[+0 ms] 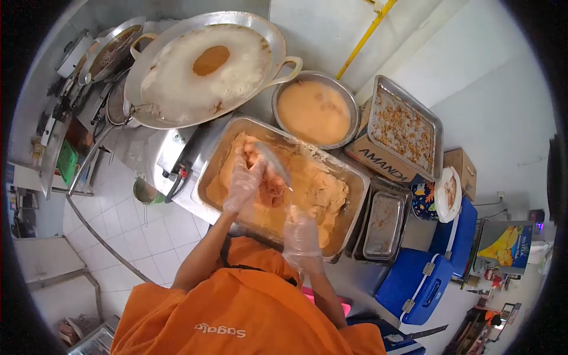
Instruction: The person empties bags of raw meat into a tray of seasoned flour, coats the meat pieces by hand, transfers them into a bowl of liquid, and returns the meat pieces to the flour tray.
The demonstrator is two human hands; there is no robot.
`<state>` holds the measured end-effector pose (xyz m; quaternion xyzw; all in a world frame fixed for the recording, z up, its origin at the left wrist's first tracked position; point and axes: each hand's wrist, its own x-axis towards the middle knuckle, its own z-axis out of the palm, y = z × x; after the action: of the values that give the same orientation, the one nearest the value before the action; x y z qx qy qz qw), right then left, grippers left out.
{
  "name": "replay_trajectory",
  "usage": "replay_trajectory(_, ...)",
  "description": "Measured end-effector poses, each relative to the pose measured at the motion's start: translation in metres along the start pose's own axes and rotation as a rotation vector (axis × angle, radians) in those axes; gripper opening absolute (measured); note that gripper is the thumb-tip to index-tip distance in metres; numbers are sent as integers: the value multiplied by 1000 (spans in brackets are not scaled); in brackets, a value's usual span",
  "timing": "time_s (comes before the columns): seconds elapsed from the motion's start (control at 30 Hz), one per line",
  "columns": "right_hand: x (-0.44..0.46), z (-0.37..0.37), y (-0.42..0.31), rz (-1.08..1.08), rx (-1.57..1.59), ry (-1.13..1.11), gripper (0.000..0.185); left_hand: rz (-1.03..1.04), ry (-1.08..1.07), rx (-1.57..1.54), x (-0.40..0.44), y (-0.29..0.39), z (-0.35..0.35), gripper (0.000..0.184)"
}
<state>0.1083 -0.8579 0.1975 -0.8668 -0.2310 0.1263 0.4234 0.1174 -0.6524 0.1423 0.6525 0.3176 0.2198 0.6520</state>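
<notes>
Both my hands wear clear plastic gloves over a large metal tray (208, 160) of thick orange batter (319, 192). My left hand (244, 184) is closed around a pinkish, batter-coated lump (253, 155) that looks like raw meat; its underside is hidden. A large metal spoon (274, 165) lies against the lump, its bowl tilted. My right hand (303, 236), near the front rim, is closed around the spoon's handle, which is mostly hidden by the glove and batter. More pink, meat-like pieces (272, 192) sit in the batter below the spoon.
A huge wok (137, 100) of foaming oil stands at back left. Behind the tray is a bowl (355, 121) of orange liquid. To the right are a crumb-covered tray (439, 136) on a cardboard box (373, 160), a smaller metal pan (384, 228) and a blue cooler (414, 287).
</notes>
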Motion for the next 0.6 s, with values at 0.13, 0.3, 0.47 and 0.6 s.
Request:
replay_trajectory(0.13,-10,14,8,-49,-43,52,14,-158,-16,192,-18,-7,-39,51)
replay_trajectory(0.3,-9,10,40,423,478,-47,19,-15,101,500,-27,-29,-66,49)
replay_trajectory(0.47,31,-12,17,602,541,3,25,123,149,558,-32,-31,-76,44)
replay_trajectory(0.6,77,-40,-5,499,480,86,22,189,77,542,-28,-23,-72,41)
